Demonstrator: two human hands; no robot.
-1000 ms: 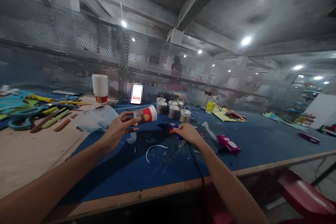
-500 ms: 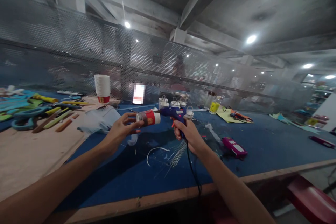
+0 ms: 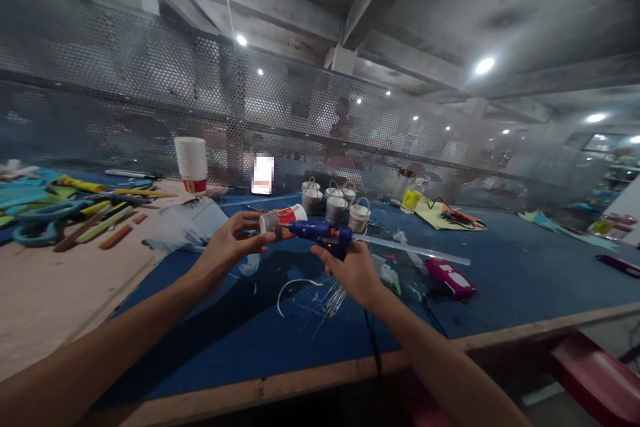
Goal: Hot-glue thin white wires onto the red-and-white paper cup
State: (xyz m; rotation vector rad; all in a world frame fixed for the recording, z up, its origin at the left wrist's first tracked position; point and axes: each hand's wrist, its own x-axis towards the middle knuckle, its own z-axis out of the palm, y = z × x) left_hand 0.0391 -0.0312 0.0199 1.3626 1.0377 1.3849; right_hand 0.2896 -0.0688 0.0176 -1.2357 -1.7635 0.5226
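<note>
My left hand [image 3: 231, 245] grips a red and white paper cup [image 3: 283, 220], held on its side above the blue table [image 3: 500, 267]. My right hand [image 3: 350, 271] is closed round the handle of a blue glue gun [image 3: 320, 233]. The gun's nozzle points left and touches the cup's side. A long clear glue stick [image 3: 415, 251] sticks out of the gun's back to the right. Its black cord [image 3: 373, 347] hangs down past the table's front edge. Several small grey cup baskets [image 3: 333, 205] with handles stand just behind my hands.
A stack of paper cups [image 3: 191, 165] stands at the back left beside scissors and coloured sticks [image 3: 75, 213]. A pink tool [image 3: 453, 278] lies right of my hands, a yellow-labelled jar [image 3: 412, 197] farther back. A metal mesh screen [image 3: 125, 100] closes the table's far side.
My right hand picked the glue gun up from the table and swung its nozzle onto the cup. The left hand kept the cup nearly still.
</note>
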